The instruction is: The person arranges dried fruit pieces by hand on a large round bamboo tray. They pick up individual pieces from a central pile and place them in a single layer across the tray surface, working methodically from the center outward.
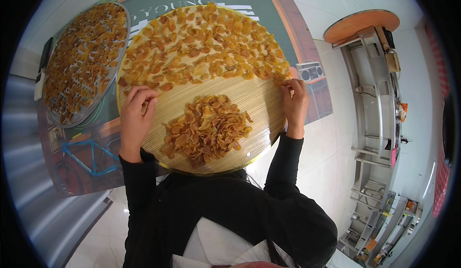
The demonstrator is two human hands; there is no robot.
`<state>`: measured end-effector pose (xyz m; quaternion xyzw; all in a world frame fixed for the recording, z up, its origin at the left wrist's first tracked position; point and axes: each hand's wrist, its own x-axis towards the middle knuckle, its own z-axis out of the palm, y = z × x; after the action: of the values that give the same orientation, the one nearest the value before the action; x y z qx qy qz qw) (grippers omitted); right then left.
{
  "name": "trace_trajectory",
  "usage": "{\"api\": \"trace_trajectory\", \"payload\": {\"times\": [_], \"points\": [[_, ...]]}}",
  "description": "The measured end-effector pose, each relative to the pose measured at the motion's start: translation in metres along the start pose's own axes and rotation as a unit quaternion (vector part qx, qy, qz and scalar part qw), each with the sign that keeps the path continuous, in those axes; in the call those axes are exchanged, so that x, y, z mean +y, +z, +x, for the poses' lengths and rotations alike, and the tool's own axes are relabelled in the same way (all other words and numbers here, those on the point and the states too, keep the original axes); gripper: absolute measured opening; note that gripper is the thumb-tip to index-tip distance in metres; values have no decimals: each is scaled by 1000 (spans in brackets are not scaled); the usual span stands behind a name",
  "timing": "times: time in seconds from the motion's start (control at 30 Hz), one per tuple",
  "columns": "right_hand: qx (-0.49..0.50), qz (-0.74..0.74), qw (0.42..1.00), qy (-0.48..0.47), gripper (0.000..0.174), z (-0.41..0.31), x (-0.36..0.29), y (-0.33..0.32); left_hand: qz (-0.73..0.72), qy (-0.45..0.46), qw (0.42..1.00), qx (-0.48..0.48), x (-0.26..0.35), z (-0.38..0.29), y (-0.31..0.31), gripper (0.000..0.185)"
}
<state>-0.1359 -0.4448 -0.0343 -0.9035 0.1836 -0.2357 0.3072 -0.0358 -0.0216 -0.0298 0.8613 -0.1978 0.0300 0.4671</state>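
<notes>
Before me is a round tray [216, 86] with a ribbed, straw-coloured surface. Dried yellow-brown slices [201, 45], perhaps of a root or fruit, are spread in a loose layer over its far half. A heap of the same slices [207, 129] lies on the near half. My left hand [137, 118] hovers over the tray's left side, just below the spread slices, its fingers curled towards the thumb. At the right rim my right hand [295, 100] has its fingertips at the lowest slices of the layer. Whether either hand pinches a slice is hidden.
A perforated metal tray [126, 27] covered with similar slices stands at the left. Both trays rest on a printed table top [277, 19]. A round orange-brown board [360, 23] and metal racks [378, 99] are along the right wall. Corrugated metal [47, 124] lies at the left.
</notes>
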Motion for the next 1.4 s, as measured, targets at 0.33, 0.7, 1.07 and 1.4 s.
{"api": "trace_trajectory", "payload": {"times": [0.33, 0.7, 1.07, 1.4], "points": [[29, 5, 998, -62, 13, 0, 14, 10, 23, -16, 999, 38, -11, -3, -12, 9], [43, -4, 999, -4, 15, -4, -10, 5, -8, -44, 998, 51, -15, -5, -11, 10], [21, 18, 1000, -10, 14, -10, -20, 9, 41, -14, 997, 57, -12, -4, 1, 7], [1, 45, 999, -2, 15, -14, -27, 14, 50, -10, 997, 57, -14, -3, 4, 7]]}}
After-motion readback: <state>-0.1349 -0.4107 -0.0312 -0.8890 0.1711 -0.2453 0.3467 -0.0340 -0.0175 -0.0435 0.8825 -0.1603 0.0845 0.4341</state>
